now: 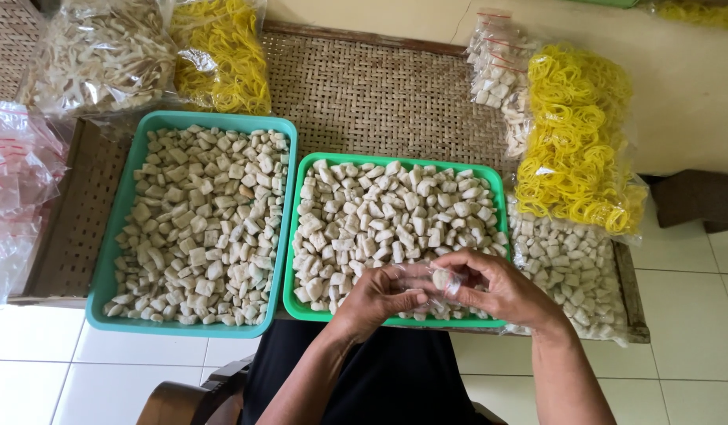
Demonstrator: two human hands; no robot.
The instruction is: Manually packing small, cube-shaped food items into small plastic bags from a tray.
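Small clear plastic bag (427, 283) sits right between both hands, held over the near edge of the green tray (498, 189), with one pale chunk (442, 278) showing inside it. Left hand (376, 299) grips the bag's left side, fingers curled and pressed onto the film. Right hand (498, 287) comes in from the right, its fingers (458, 264) arched over the top and pinching the plastic around that chunk. Green tray below is packed with pale, blocky pieces. Just left of it, touching side by side, the teal tray (112, 244) carries the same kind of pieces. Both trays rest on a woven surface (380, 94). Far left, a bag of pale strips (96, 55) beside a bag of yellow rubber bands (222, 55). To the right, a bigger bag of yellow bands (576, 142) lies on a filled bag of chunks (569, 267). Clear empty bags (14, 189) pile up at the left edge.
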